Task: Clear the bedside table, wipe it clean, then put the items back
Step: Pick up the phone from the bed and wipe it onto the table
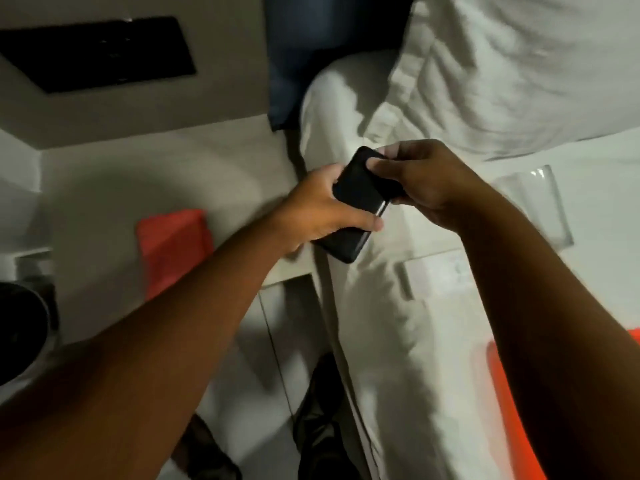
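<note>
Right now the black phone is held in the air above the gap between the bench and the bed, its long axis running diagonally from upper right to lower left, dark back facing up. The left hand grips its lower half, fingers curled round the edges; the right hand pinches the upper end. An orange cloth lies folded on the bench, well apart. A clear glass lies on the bed beside the right wrist.

left hand gripping, right hand pinching, forearms converging
</note>
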